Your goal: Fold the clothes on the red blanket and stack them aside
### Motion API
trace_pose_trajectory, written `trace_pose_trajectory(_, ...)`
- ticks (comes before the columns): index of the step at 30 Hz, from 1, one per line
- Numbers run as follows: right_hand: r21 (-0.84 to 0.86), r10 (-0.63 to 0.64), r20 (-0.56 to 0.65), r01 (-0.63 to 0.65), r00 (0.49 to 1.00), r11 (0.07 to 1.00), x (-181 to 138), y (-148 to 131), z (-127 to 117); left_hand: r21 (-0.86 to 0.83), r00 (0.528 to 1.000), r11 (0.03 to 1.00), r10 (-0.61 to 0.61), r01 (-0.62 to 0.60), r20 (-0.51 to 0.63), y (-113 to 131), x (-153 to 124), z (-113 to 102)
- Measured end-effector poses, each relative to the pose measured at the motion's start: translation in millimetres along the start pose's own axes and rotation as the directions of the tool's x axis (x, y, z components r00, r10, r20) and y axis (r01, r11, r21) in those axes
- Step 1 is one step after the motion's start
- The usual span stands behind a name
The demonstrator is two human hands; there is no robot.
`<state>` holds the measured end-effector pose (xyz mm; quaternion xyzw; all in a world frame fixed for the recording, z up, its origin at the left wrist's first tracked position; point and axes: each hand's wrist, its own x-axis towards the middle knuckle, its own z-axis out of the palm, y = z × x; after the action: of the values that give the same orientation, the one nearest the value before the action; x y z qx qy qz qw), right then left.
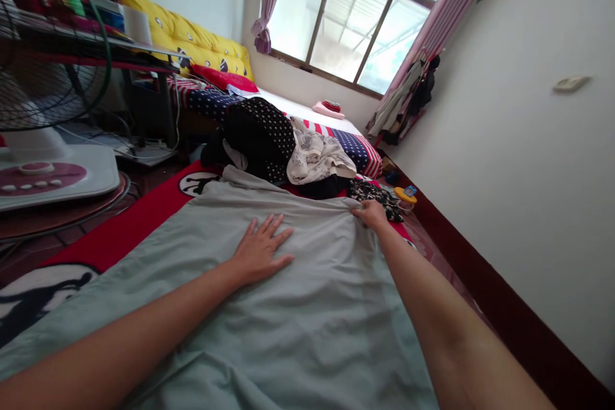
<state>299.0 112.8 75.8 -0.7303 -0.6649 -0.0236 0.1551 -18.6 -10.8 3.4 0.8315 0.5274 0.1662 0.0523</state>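
Note:
A large grey-green cloth (pixel 307 333) is spread out before me, with wrinkles across its middle. It lies over a red mat (pixel 115 237) with white round patches. Flat on the cloth, fingers spread, rests my left hand (pixel 262 250). My right hand (pixel 372 213) pinches the cloth's far right edge, where creases run out from the fingers. Just beyond the far edge is a heap of clothes: a black dotted garment (pixel 262 134) and a white patterned garment (pixel 317 154). A dark patterned cloth (pixel 372 195) lies close to my right hand.
To the left a fan (pixel 43 160) stands on a round stool (pixel 86 208), near a cluttered desk (pixel 144 51). A bed (pixel 355 144) is under the window, with a yellow cushion (pixel 196 35) behind. Clothes (pixel 408 96) hang by the right wall. A yellow item (pixel 405 196) sits on the floor.

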Motion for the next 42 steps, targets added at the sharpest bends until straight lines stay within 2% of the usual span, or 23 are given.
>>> trace_pose_trajectory(4,-0.025,0.022,-0.145,-0.026,0.989,0.999,20.6,-14.5,-5.7,0.027,0.99,0.996,-0.088,0.085,0.109,-27.7,42.9,-13.2)
trace_pose_trajectory(7,-0.034,0.04,-0.194,-0.048,0.98,0.998,29.7,-17.6,6.6,0.107,0.977,0.979,-0.187,0.176,0.104,-52.0,71.6,-14.9)
trace_pose_trajectory(9,-0.037,0.034,-0.174,-0.041,0.984,0.998,27.1,-14.1,24.3,0.155,0.976,0.966,-0.217,0.209,0.034,-64.5,80.6,-10.1)
trace_pose_trajectory(12,-0.04,-0.002,-0.079,-0.001,0.997,0.999,11.7,-2.3,56.4,0.187,0.979,0.962,-0.191,0.2,-0.065,-75.3,81.0,0.1)
trace_pose_trajectory(14,-0.038,-0.024,-0.012,0.024,1.0,0.999,0.7,7.3,72.3,0.188,0.982,0.965,-0.167,0.182,-0.092,-79.0,78.3,4.0)
trace_pose_trajectory(16,-0.03,-0.037,0.04,0.038,0.999,0.999,-5.5,15.3,78.5,0.183,0.983,0.97,-0.139,0.159,-0.122,-80.8,76.6,3.1)
trace_pose_trajectory(18,-0.018,-0.038,0.08,0.039,0.996,0.999,-7.3,18.3,74.5,0.156,0.976,0.977,-0.117,0.147,-0.186,-77.3,75.3,-2.7)
trace_pose_trajectory(20,-0.01,-0.016,0.104,0.017,0.994,1.0,-10.3,14.0,63.5,0.104,0.966,0.987,-0.091,0.119,-0.243,-63.3,71.9,-11.8)
trace_pose_trajectory(22,-0.006,0.012,0.105,-0.012,0.994,1.0,-21.5,2.3,51.0,0.045,0.968,0.998,-0.024,0.036,-0.25,-36.8,63.9,-20.2)
trace_pose_trajectory(24,0.013,-0.061,0.053,0.06,0.997,0.998,-43.6,-12.5,42.7,0.003,0.974,0.994,0.11,-0.112,-0.198,-3.3,51.9,-23.8)
trace_pose_trajectory(26,0.031,-0.254,0.018,0.254,0.967,0.967,-72.9,-23.8,40.7,0.001,0.954,0.958,0.286,-0.287,-0.088,25.6,39.3,-20.1)
trace_pose_trajectory(28,0.037,-0.388,0.074,0.386,0.919,0.922,-101.2,-26.2,43.0,0.001,0.944,0.945,0.327,-0.327,0.04,40.5,28.9,-10.0)
trace_pose_trajectory(29,0.034,-0.389,0.134,0.388,0.911,0.921,-113.1,-23.5,44.1,0.006,0.944,0.948,0.316,-0.318,0.091,42.1,25.2,-3.9)
trace_pose_trajectory(31,0.025,-0.303,0.24,0.307,0.922,0.952,-131.7,-12.4,42.6,0.024,0.947,0.956,0.286,-0.292,0.15,37.1,20.8,7.0)
trace_pose_trajectory(33,0.055,-0.231,0.272,0.225,0.934,0.973,-148.6,2.5,31.3,0.045,0.946,0.957,0.277,-0.288,0.169,28.3,19.2,12.6)
trace_pose_trajectory(34,0.1,-0.219,0.247,0.2,0.944,0.975,-159.7,10.1,21.2,0.053,0.947,0.958,0.269,-0.282,0.175,24.5,18.2,13.1)
trace_pose_trajectory(36,0.234,-0.184,0.1,0.157,0.978,0.96,-193.2,24.9,-5.8,0.067,0.952,0.964,0.242,-0.258,0.185,19.2,13.8,10.8)
trace_pose_trajectory(38,0.363,-0.058,-0.155,0.112,0.986,0.925,-244.4,41.3,-34.7,0.079,0.959,0.97,0.213,-0.231,0.188,16.6,5.4,7.0)
trace_pose_trajectory(40,0.387,0.131,-0.359,0.02,0.924,0.922,-308.3,61.7,-55.3,0.089,0.96,0.971,0.203,-0.223,0.191,15.7,-4.8,3.7)
trace_pose_trajectory(42,0.413,0.271,-0.446,-0.073,0.853,0.908,-373.7,83.3,-60.3,0.101,0.96,0.971,0.195,-0.218,0.199,16.2,-13.1,1.5)
